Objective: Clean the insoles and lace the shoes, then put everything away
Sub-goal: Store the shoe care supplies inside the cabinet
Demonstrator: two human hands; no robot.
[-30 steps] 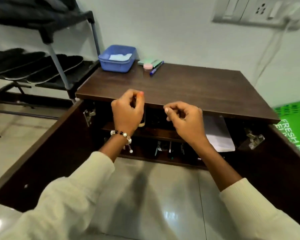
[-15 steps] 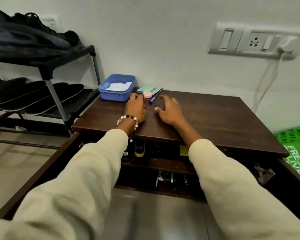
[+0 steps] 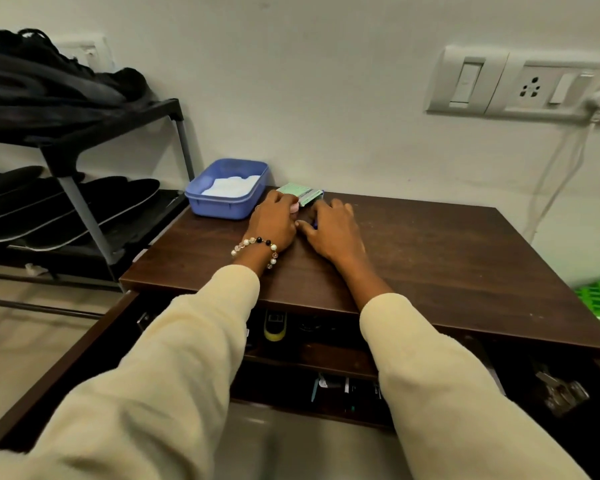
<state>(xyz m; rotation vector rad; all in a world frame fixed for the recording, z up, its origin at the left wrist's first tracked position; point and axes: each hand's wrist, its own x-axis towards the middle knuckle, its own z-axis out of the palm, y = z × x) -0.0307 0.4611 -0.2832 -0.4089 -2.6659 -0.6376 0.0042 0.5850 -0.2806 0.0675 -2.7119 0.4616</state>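
Observation:
My left hand [image 3: 274, 221], with a bead bracelet on the wrist, curls its fingers around a small pink jar [image 3: 294, 208] at the back of the dark wooden cabinet top [image 3: 430, 251]. My right hand [image 3: 329, 226] lies palm down beside it with fingers stretched out. It covers a blue pen [image 3: 315, 223], of which only a sliver shows by the thumb. A green packet [image 3: 300, 194] lies just beyond both hands. Black insoles [image 3: 66, 209] rest on the lower shelf of the shoe rack at left. Black shoes [image 3: 49, 81] sit on its top shelf.
A blue plastic tub [image 3: 227, 199] holding a white cloth stands at the cabinet's back left corner. Both cabinet doors [image 3: 66, 368] hang open below, with small items on the inner shelves. A wall socket [image 3: 530, 88] with a white cable is at right.
Both hands rose from the cabinet's front edge, crossed its top and now rest at the back on the pink jar and the pen. The view tilted upward.

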